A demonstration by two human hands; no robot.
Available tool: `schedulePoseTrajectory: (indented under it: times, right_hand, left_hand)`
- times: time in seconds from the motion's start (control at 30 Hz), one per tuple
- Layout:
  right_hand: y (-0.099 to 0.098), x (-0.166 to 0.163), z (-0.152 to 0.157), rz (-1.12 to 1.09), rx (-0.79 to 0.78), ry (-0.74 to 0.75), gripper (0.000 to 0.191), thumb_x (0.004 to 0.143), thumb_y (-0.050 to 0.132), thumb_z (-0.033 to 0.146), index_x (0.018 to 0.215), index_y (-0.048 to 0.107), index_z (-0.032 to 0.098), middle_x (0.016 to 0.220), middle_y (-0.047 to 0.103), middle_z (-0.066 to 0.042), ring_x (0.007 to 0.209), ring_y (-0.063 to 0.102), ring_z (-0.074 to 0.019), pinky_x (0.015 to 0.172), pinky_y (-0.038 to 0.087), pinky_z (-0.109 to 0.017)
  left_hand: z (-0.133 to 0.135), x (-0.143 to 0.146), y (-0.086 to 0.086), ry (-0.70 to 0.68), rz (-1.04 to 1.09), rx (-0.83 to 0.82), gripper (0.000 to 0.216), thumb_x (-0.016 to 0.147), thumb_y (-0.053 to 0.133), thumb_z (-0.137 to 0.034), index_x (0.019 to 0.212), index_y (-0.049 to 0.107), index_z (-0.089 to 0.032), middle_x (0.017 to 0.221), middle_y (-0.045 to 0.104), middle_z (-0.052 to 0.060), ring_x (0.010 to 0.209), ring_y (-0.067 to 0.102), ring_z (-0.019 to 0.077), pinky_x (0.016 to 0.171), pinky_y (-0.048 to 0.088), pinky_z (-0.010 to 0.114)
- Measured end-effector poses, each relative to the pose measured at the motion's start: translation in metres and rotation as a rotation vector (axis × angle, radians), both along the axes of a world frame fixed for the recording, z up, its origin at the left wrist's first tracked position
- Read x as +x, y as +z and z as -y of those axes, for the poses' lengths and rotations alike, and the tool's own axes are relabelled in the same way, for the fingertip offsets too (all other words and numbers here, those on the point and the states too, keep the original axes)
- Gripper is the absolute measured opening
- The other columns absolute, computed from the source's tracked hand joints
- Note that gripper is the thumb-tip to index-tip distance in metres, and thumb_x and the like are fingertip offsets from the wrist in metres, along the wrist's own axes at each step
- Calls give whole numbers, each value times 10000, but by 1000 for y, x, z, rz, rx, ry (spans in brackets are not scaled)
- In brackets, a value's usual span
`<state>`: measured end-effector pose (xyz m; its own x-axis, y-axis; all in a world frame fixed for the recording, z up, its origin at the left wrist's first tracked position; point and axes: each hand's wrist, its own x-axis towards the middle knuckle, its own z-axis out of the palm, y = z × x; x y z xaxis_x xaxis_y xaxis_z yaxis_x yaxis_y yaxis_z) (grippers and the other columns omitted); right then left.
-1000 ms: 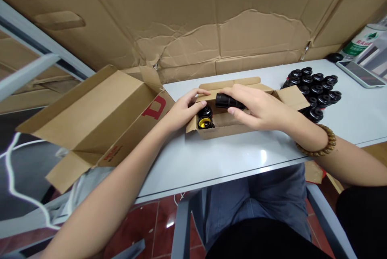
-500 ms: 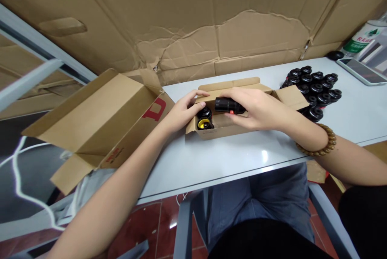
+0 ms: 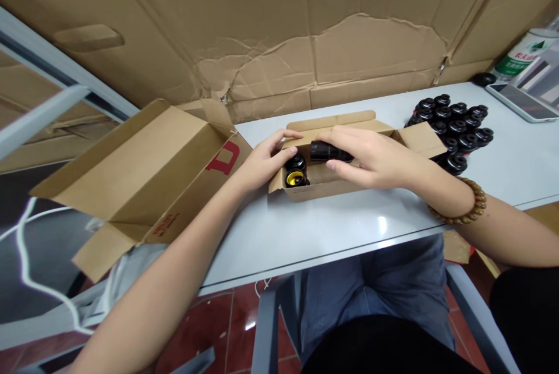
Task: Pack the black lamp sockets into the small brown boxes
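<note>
My right hand (image 3: 371, 159) is shut on a black cylindrical part (image 3: 327, 152), held over a small open cardboard box (image 3: 332, 186). My left hand (image 3: 265, 161) rests at the box's left end, holding nothing, with its fingertips close to a black round part (image 3: 297, 162). Just below that part, a black piece with a gold-coloured recess (image 3: 296, 178) sits inside the box. The rest of the box's floor is partly hidden by my hands.
Several black round parts (image 3: 456, 132) stand in a cluster on the white table (image 3: 305, 234) behind the box's right flap. A large open carton (image 3: 131, 170) lies at the table's left end. A phone (image 3: 522, 102) lies at the back right.
My right hand has closed further over the black cylinder, and its red spot no longer shows. My left hand and the box have hardly moved.
</note>
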<state>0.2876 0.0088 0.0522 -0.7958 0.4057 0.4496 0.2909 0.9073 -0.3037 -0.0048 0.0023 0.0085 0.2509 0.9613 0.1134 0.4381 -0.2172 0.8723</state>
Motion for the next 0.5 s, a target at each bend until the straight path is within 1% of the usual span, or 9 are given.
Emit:
schedulePoseTrajectory:
  times: [0.17, 0.3, 0.4, 0.5]
  right_hand:
    - [5, 0, 1, -35, -38, 39, 373, 1140, 502, 344, 1441, 628, 164, 1266, 783, -162, 1145, 745, -311, 1011, 615, -483]
    - [3, -2, -1, -79, -34, 10, 397, 1089, 605, 368, 1429, 621, 165, 1370, 770, -191, 1213, 750, -330, 1032, 623, -499]
    - [-1, -2, -2, -74, -22, 17, 388, 1075, 602, 299, 1430, 622, 144, 1343, 787, -196, 1191, 768, -315, 1000, 632, -466]
    - [-2, -2, -2, -39, -19, 7, 317, 1057, 593, 256, 1350, 662, 157, 1239, 817, -162, 1097, 783, -295, 927, 630, -429]
  left_hand:
    - [-2, -1, -2, 0, -23, 20, 465, 1035, 695, -565, 1386, 728, -263, 1244, 791, 78, 1186, 741, 347, 1066, 576, 480]
    - [-2, -1, -3, -11, 3, 20, 474, 1034, 704, -585, 1386, 722, -270, 1265, 785, 79, 1175, 741, 344, 1044, 578, 471]
    - [-2, 0, -2, -22, 12, 11, 468, 1039, 700, -575, 1387, 714, -263, 1297, 780, 84, 1205, 736, 346, 1074, 568, 479]
    - [-1, 1, -1, -20, 1, 8, 469, 1041, 698, -565, 1392, 711, -255, 1271, 781, 78, 1194, 736, 340, 1081, 561, 476]
